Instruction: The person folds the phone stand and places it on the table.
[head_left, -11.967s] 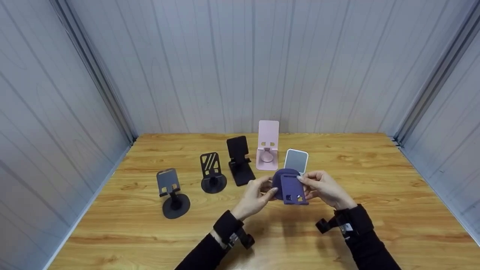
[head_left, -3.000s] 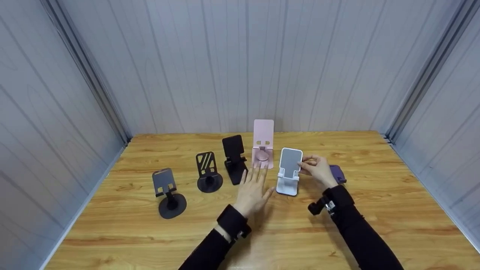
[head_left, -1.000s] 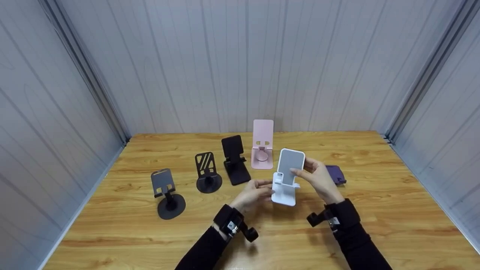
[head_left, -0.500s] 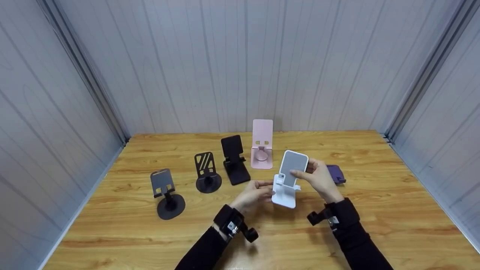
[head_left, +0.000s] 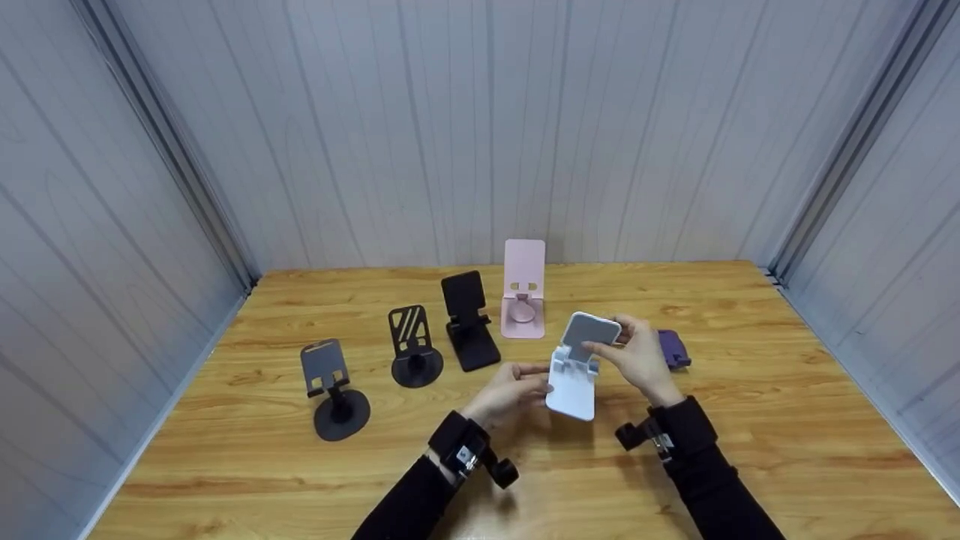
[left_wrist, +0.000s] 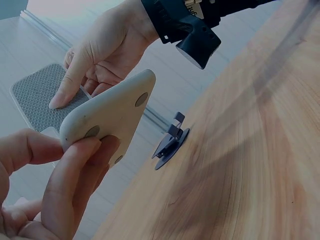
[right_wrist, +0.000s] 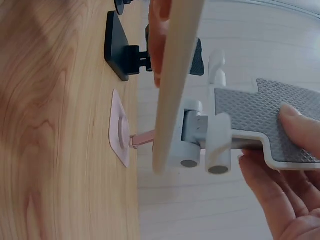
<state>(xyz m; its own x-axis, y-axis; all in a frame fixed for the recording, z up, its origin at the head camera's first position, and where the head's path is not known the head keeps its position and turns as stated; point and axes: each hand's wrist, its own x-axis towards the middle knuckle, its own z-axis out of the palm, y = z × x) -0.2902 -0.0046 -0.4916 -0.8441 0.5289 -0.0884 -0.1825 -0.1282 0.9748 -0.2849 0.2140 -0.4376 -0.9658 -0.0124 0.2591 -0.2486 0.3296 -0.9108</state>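
Observation:
Both hands hold a white phone stand [head_left: 571, 386] with a grey textured pad, lifted off the table. The left hand [head_left: 506, 394] grips the edge of its base; in the left wrist view the fingers [left_wrist: 70, 175] lie under the base near its round grey feet. The right hand [head_left: 637, 360] pinches the tilted back plate, thumb on the grey pad [right_wrist: 295, 107] and fingers behind it. In the right wrist view the hinge [right_wrist: 195, 127] between base and plate shows. A folded purple phone stand [head_left: 673, 349] lies just right of the right hand.
On the wooden table [head_left: 262, 480] stand a pink phone stand [head_left: 523, 270], a black one [head_left: 469, 322], a black one with slots [head_left: 415, 349] and a dark grey one [head_left: 334, 386]. Pale panel walls [head_left: 390, 135] enclose the back and sides.
The purple stand went from both hands to the table at right. The white stand was then picked up from the table. Over the last second its plate has tipped further back.

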